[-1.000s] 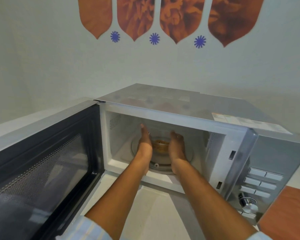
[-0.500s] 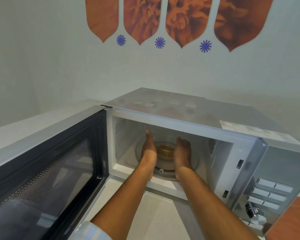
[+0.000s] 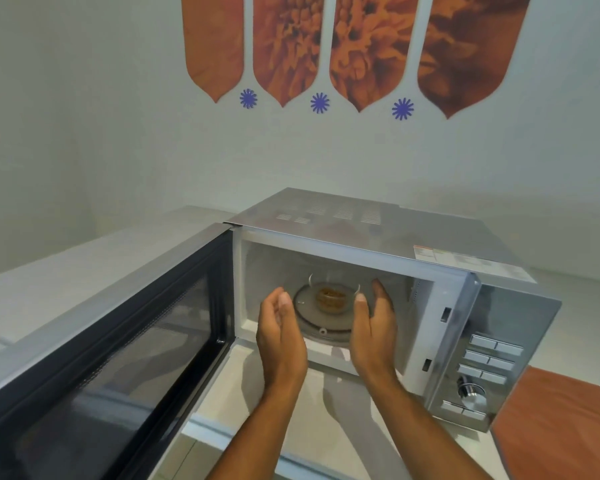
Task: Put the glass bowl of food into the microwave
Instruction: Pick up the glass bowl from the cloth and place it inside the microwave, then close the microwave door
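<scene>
A clear glass bowl point(image 3: 333, 296) holding brown food stands on the round glass turntable point(image 3: 312, 323) inside the silver microwave point(image 3: 378, 230). My left hand point(image 3: 280, 332) is at the cavity's mouth, left of the bowl, palm turned inward, fingers apart and holding nothing. On the other side my right hand point(image 3: 374, 327) mirrors it, also empty and apart from the bowl. Neither hand touches the glass.
The microwave door point(image 3: 111, 341) hangs wide open to the left, its dark mesh window facing me. A control panel with buttons and a knob point(image 3: 471, 391) is on the right. The microwave rests on a pale counter point(image 3: 49, 268); an orange surface point(image 3: 561, 431) lies at the lower right.
Both hands let go of the bowl and drew back out of the cavity toward me. The bowl stays on the turntable. The camera tilted slightly, lowering the scene in view.
</scene>
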`<state>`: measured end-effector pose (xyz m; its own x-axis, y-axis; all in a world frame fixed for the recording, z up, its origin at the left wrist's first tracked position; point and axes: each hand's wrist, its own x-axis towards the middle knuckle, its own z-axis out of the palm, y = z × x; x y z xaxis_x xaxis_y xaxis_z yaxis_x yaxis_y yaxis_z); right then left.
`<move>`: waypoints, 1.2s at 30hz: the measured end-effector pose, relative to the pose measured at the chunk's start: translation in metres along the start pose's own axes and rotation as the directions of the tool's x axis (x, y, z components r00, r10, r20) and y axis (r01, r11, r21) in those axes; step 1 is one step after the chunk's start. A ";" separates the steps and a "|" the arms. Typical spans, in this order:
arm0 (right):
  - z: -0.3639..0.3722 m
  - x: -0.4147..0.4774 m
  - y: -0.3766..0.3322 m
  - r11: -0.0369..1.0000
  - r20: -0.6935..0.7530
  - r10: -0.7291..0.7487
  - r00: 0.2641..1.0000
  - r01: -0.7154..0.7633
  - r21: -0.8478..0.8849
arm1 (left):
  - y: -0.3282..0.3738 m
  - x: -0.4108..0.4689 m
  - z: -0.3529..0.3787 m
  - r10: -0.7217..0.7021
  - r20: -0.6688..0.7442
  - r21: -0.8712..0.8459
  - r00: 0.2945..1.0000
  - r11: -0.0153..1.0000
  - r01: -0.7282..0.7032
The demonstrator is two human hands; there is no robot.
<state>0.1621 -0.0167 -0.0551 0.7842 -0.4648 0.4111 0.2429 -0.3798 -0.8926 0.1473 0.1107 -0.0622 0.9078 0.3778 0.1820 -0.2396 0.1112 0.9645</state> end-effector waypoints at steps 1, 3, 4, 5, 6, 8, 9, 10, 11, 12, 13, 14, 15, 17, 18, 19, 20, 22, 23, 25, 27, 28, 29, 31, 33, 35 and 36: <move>-0.005 -0.008 -0.005 1.000 0.018 -0.020 1.000 0.020 -0.020 | 0.006 -0.010 -0.006 0.016 -0.003 0.009 1.000 1.000 -0.016; -0.015 -0.026 -0.016 0.996 0.057 -0.071 0.996 0.074 -0.057 | 0.021 -0.030 -0.020 0.052 -0.006 0.031 0.999 0.998 -0.052; -0.021 -0.035 -0.022 0.991 0.077 -0.104 0.992 0.110 -0.076 | 0.031 -0.040 -0.027 0.071 -0.003 0.056 0.997 0.996 -0.071; -0.028 -0.044 -0.029 0.984 0.098 -0.141 0.985 0.150 -0.096 | 0.042 -0.050 -0.036 0.097 0.002 0.091 0.995 0.991 -0.096; -0.037 -0.052 -0.035 0.973 0.115 -0.182 0.977 0.195 -0.121 | 0.053 -0.060 -0.046 0.135 0.008 0.126 0.991 0.983 -0.135; -0.055 -0.063 -0.046 0.944 0.129 -0.263 0.956 0.283 -0.169 | 0.079 -0.080 -0.065 0.234 0.027 0.183 0.972 0.955 -0.235; -0.066 -0.068 -0.052 0.929 0.130 -0.298 0.946 0.318 -0.187 | 0.095 -0.090 -0.076 0.280 0.043 0.201 0.959 0.938 -0.283; -0.075 -0.070 -0.057 0.916 0.127 -0.328 0.936 0.348 -0.201 | 0.110 -0.098 -0.086 0.322 0.062 0.215 0.945 0.920 -0.328; -0.084 -0.071 -0.065 0.904 0.120 -0.354 0.928 0.372 -0.212 | 0.126 -0.105 -0.096 0.364 0.088 0.228 0.927 0.899 -0.374; -0.094 -0.072 -0.073 0.893 0.109 -0.378 0.920 0.393 -0.221 | 0.141 -0.112 -0.106 0.402 0.121 0.252 0.908 0.872 -0.419; -0.102 -0.069 -0.078 0.883 0.095 -0.399 0.912 0.410 -0.226 | 0.155 -0.116 -0.113 0.428 0.164 0.281 0.889 0.843 -0.458; -0.112 -0.066 -0.083 0.874 0.077 -0.420 0.904 0.426 -0.233 | 0.169 -0.121 -0.121 0.437 0.214 0.310 0.874 0.818 -0.484; -0.121 -0.062 -0.088 0.864 0.060 -0.440 0.896 0.440 -0.244 | 0.184 -0.126 -0.129 0.434 0.263 0.333 0.862 0.798 -0.503; -0.136 -0.052 -0.094 0.837 0.042 -0.462 0.886 0.451 -0.309 | 0.211 -0.133 -0.147 0.416 0.343 0.400 0.842 0.747 -0.531; -0.142 -0.046 -0.095 0.820 0.039 -0.461 0.887 0.442 -0.364 | 0.223 -0.135 -0.156 0.405 0.381 0.443 0.831 0.709 -0.549; -0.147 -0.039 -0.096 0.798 0.042 -0.453 0.891 0.426 -0.426 | 0.232 -0.135 -0.164 0.397 0.419 0.483 0.816 0.664 -0.571; -0.151 -0.033 -0.095 0.770 0.050 -0.441 0.896 0.406 -0.491 | 0.241 -0.133 -0.172 0.385 0.452 0.523 0.805 0.616 -0.589; -0.156 -0.022 -0.093 0.699 0.072 -0.412 0.908 0.366 -0.614 | 0.253 -0.127 -0.188 0.347 0.490 0.607 0.800 0.523 -0.598; -0.158 -0.018 -0.091 0.653 0.089 -0.404 0.910 0.355 -0.669 | 0.257 -0.123 -0.196 0.313 0.498 0.653 0.809 0.478 -0.587; -0.159 -0.015 -0.087 0.548 0.129 -0.409 0.903 0.356 -0.757 | 0.261 -0.114 -0.214 0.196 0.495 0.773 0.846 0.346 -0.532; -0.157 -0.013 -0.084 0.472 0.154 -0.421 0.894 0.361 -0.804 | 0.264 -0.107 -0.229 0.052 0.464 0.867 0.885 0.178 -0.465; -0.157 -0.012 -0.083 0.454 0.157 -0.421 0.894 0.357 -0.817 | 0.265 -0.104 -0.235 0.001 0.441 0.890 0.897 0.131 -0.437; -0.156 -0.011 -0.082 0.441 0.160 -0.421 0.893 0.356 -0.824 | 0.266 -0.101 -0.240 -0.032 0.423 0.901 0.906 0.119 -0.417; -0.156 -0.009 -0.080 0.432 0.159 -0.419 0.894 0.351 -0.831 | 0.266 -0.098 -0.248 -0.068 0.413 0.906 0.908 0.134 -0.402; -0.159 -0.006 -0.077 0.442 0.163 -0.426 0.890 0.362 -0.821 | 0.265 -0.095 -0.252 -0.082 0.413 0.904 0.907 0.155 -0.398; -0.163 -0.004 -0.074 0.439 0.191 -0.434 0.880 0.392 -0.809 | 0.266 -0.095 -0.252 -0.093 0.435 0.892 0.896 0.180 -0.415; -0.165 -0.002 -0.072 0.437 0.206 -0.440 0.874 0.409 -0.801 | 0.267 -0.095 -0.252 -0.098 0.453 0.881 0.886 0.199 -0.429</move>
<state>0.0483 -0.1203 0.0391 0.6963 -0.0742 0.7139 -0.0301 -0.9968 -0.0742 -0.0898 0.3356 0.1295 0.9838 -0.0927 0.1531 -0.1335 -0.9499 0.2825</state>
